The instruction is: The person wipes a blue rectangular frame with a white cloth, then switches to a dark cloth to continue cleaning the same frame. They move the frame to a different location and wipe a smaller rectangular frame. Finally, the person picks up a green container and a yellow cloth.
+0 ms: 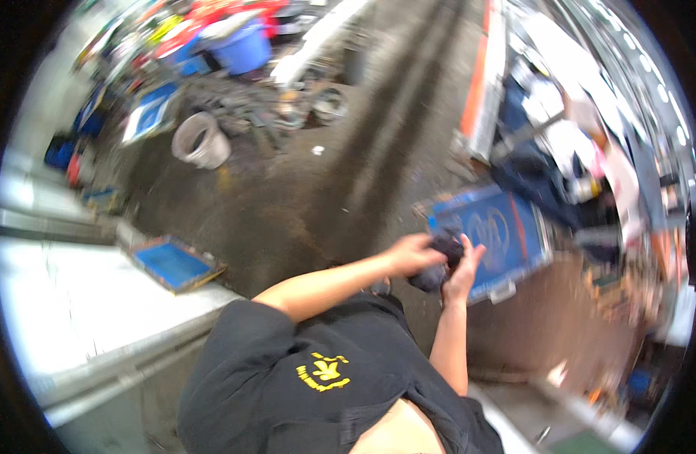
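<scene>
Held before my body is a dark crumpled cloth (447,249), part of it hanging below my hands. My left hand (416,253) has its fingers closed around the cloth's left side. At the cloth's right side is my right hand (463,269), palm against it, with some fingers extended; motion blur hides whether they grip it. Just behind and to the right of the hands, a blue screen-printing frame (495,238) with a circular design stands tilted. A smaller blue screen in a wooden frame (175,264) lies on the white table at the left.
The long white table (70,301) runs along my left side. On the dark floor stand a grey-white bucket (201,142) and, farther back, a blue tub (243,48) near red ones. Another blue-and-white screen (150,113) lies behind the bucket. Cloths and boxes crowd the right side.
</scene>
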The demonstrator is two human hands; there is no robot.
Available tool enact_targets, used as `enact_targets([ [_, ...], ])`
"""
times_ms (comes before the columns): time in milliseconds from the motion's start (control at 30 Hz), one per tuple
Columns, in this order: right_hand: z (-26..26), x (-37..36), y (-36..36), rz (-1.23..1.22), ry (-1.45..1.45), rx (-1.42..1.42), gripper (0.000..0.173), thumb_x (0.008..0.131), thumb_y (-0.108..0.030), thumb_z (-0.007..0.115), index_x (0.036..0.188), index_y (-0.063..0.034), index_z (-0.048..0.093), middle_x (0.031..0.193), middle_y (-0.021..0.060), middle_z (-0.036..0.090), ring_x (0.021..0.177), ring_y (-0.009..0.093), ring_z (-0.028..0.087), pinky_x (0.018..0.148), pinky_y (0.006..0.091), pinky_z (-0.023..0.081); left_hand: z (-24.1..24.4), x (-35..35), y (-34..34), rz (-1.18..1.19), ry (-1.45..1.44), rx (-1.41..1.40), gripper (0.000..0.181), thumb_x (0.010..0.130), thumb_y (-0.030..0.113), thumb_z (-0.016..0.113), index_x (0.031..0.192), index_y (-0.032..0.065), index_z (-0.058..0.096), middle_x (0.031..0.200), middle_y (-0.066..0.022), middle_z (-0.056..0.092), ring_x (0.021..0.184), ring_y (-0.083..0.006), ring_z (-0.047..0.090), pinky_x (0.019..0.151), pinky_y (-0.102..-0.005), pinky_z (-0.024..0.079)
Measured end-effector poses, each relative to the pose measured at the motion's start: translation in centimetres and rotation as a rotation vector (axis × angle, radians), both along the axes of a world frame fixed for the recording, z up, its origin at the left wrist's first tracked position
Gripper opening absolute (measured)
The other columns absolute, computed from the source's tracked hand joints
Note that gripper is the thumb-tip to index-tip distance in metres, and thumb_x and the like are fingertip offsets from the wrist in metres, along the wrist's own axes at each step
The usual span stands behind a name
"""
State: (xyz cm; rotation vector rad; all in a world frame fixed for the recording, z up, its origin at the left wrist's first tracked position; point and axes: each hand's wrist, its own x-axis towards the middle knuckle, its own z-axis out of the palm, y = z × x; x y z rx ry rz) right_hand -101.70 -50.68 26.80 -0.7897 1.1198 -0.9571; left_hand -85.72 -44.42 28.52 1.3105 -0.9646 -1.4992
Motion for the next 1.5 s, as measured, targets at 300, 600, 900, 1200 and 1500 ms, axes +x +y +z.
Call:
enact_targets([
  [300, -15.6, -25.6, -1.9, -0.509, 0.373, 0.390, 0.098, 0.088, -0.070, 0.053, 0.150, -0.0002, 0.023, 0.145, 0.0270, 0.040, 0.121, 0.037, 0.054, 0.098, 0.0443, 0.044, -9.5, 10.9, 14.1, 0.941, 0.148, 0.522, 0.037, 0.083, 0.015, 0.059, 0.115, -0.0018, 0.057, 0.108, -0.0146, 0.064, 0.095, -0.0256, 0.066, 0.083, -0.0388, 0.054],
  [600, -14.8, -15.3, 4.7, 0.536, 0.681, 0.341, 0.041, 0.093, -0.042, 0.065, 0.101, -0.0013, 0.064, 0.073, 0.0076, 0.064, 0.058, 0.014, 0.062, 0.048, 0.0268, 0.050, -10.2, 13.2, 24.3, 1.393, 0.109, 0.554, 0.040, 0.082, 0.016, 0.063, 0.119, 0.0023, 0.055, 0.109, -0.0107, 0.063, 0.099, -0.0232, 0.062, 0.086, -0.0389, 0.049],
  [900, -6.2, 17.7, 6.2, 1.124, 0.233, -0.290, 0.071, 0.088, -0.030, 0.073, 0.144, 0.0006, 0.041, 0.137, 0.0179, 0.046, 0.111, 0.026, 0.059, 0.096, 0.0368, 0.049, -8.5, 15.7, 15.5, 0.943, 0.319, 0.275, 0.042, 0.094, 0.027, 0.062, 0.127, 0.0024, 0.055, 0.116, -0.0074, 0.064, 0.106, -0.0192, 0.061, 0.093, -0.0359, 0.048],
  [1200, -13.0, 35.6, 8.7, 0.738, 0.133, 0.508, 0.036, 0.093, -0.021, 0.063, 0.122, -0.0004, 0.060, 0.116, 0.0136, 0.066, 0.101, 0.025, 0.066, 0.089, 0.0380, 0.054, -15.9, 30.5, 24.3, 0.750, 0.874, 0.373, 0.097, 0.086, 0.081, 0.037, 0.145, 0.0049, 0.041, 0.136, -0.0178, 0.050, 0.115, -0.0275, 0.055, 0.096, -0.0420, 0.047],
  [1500, -18.1, 58.2, 12.7, 1.030, 0.572, 0.303, 0.046, 0.091, -0.030, 0.070, 0.121, 0.0032, 0.059, 0.111, 0.0133, 0.066, 0.096, 0.020, 0.064, 0.079, 0.0347, 0.052, -25.0, 38.5, 44.9, 1.703, 0.548, 0.746, 0.070, 0.095, 0.060, 0.048, 0.132, 0.0018, 0.052, 0.114, -0.0122, 0.063, 0.097, -0.0194, 0.061, 0.083, -0.0339, 0.051],
])
